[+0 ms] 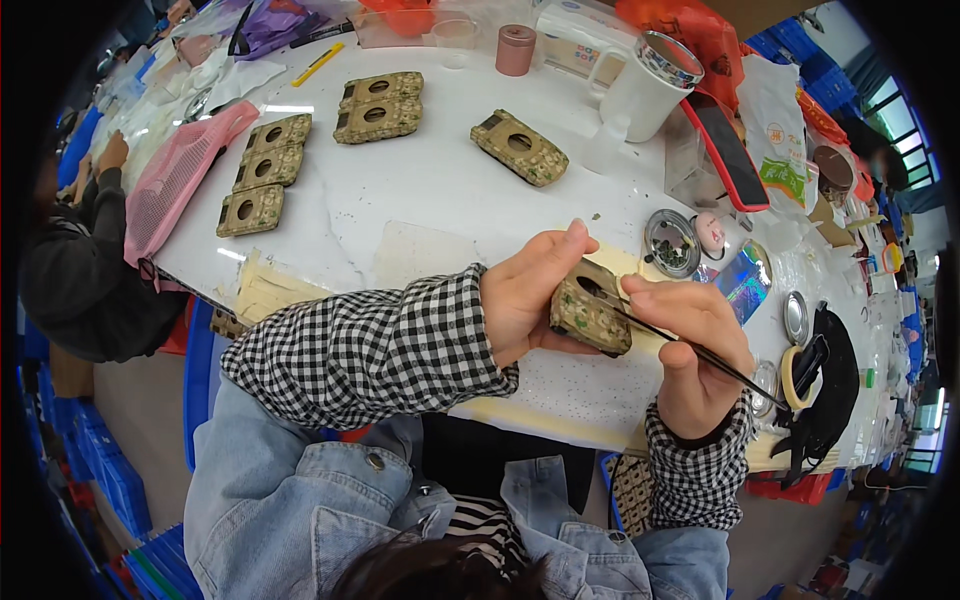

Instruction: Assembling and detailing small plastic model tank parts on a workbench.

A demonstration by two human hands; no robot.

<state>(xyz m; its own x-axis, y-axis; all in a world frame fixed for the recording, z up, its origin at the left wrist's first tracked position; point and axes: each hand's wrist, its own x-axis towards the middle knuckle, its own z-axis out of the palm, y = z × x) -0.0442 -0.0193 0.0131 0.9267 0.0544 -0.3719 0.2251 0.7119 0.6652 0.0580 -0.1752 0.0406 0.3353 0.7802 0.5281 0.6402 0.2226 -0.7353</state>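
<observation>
My left hand (pixel 535 295) grips a toy tank hull (pixel 590 312) in camouflage colours, with a round hole in its top, holding it tilted above the table's near edge. Closed around a slim dark stick-like tool (pixel 715 358), my right hand (pixel 700 345) rests against the hull's right side. The tool slants across the hull toward the hole; its tip is hard to make out, and I cannot tell whether it is tweezers or a brush. Beyond my hands lies a single matching hull (pixel 520 147). More hulls stand in groups farther left, including a hull (pixel 377 121) and another hull (pixel 250 210).
Right of my hands are a round dish (pixel 672 243) with small green bits, a shiny iridescent packet (pixel 746 278) and a tape roll (pixel 800 378). A white mug (pixel 650 88) and red-cased phone (pixel 725 150) stand behind. A pink mesh bag (pixel 185 180) lies left, near another person's sleeve (pixel 85 270).
</observation>
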